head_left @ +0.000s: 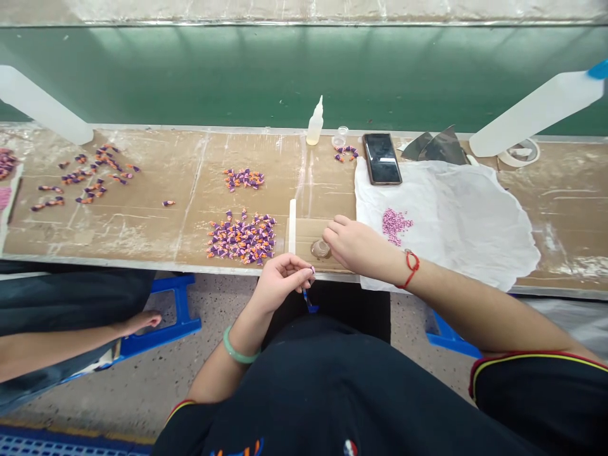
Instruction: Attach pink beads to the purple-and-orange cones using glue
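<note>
My left hand (287,278) is closed in a pinch just off the table's front edge. A tiny figurine (312,270) shows at its fingertips, its detail too small to make out. My right hand (349,244) is bent over the table with fingers closed beside a small round pot (320,248); whatever they hold is hidden. Under the pot lies a piece of cardboard (308,228), with a white strip (292,225) along its left side. Many purple and orange figurines (242,239) are heaped left of the strip. Tiny pink pieces (396,225) lie on a white cloth (456,215).
Behind are a dropper bottle (315,123), a clear cap (341,134) and a phone (382,158). A tape roll (520,154) and dark sheet pieces (441,147) lie right. More figurines (92,174) are scattered left. A co-worker's hand (145,321) rests near a blue stool (178,310).
</note>
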The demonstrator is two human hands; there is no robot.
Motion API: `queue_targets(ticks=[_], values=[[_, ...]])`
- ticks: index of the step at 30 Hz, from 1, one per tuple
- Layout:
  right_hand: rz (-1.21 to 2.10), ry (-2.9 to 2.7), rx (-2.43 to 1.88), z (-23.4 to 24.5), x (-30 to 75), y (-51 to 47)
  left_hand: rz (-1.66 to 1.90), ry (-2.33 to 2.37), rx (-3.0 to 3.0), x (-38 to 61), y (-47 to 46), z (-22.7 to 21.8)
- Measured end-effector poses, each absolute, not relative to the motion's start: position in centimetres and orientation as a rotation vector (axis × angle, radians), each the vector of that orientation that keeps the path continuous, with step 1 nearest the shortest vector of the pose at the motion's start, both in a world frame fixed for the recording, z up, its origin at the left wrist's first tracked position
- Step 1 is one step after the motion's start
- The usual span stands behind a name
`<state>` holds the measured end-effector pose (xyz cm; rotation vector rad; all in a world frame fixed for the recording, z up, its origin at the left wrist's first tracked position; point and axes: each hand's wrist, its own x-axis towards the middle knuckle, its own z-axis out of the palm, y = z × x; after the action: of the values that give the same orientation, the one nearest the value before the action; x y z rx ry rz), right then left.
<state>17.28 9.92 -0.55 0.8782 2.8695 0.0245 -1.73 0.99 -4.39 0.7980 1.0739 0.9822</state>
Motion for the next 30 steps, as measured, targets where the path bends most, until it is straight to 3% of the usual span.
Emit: queue_targets(ticks=[4,6,9,12,14,30], values=[[-0.051,2.92,0.927,-0.4,17.4,9.9,1.039,1.069,0.804,-1.5,1.0,-4.4],[-0.255,2.989,1.048,0.1,17.6,9.7,1.1,1.07,0.797,-1.4,1.0,-4.1],[-1.05,2.944,1.287,1.5,17.9,8.7,1.205,1.046,0.786,-1.0,0.9,-3.2],[-1.988,2.49,1.338,3.2,18.0,7.2,1.28,0.987,0.81,-0.6,0.6,-2.1],[-2.261,2.264,1.319,4.1,17.9,6.4,1.312,0.949,0.828,-0.2,0.4,-1.3],[-2.14,2.555,1.331,5.9,18.0,4.7,1.386,0.955,0.975,0.3,-0.3,1.0]])
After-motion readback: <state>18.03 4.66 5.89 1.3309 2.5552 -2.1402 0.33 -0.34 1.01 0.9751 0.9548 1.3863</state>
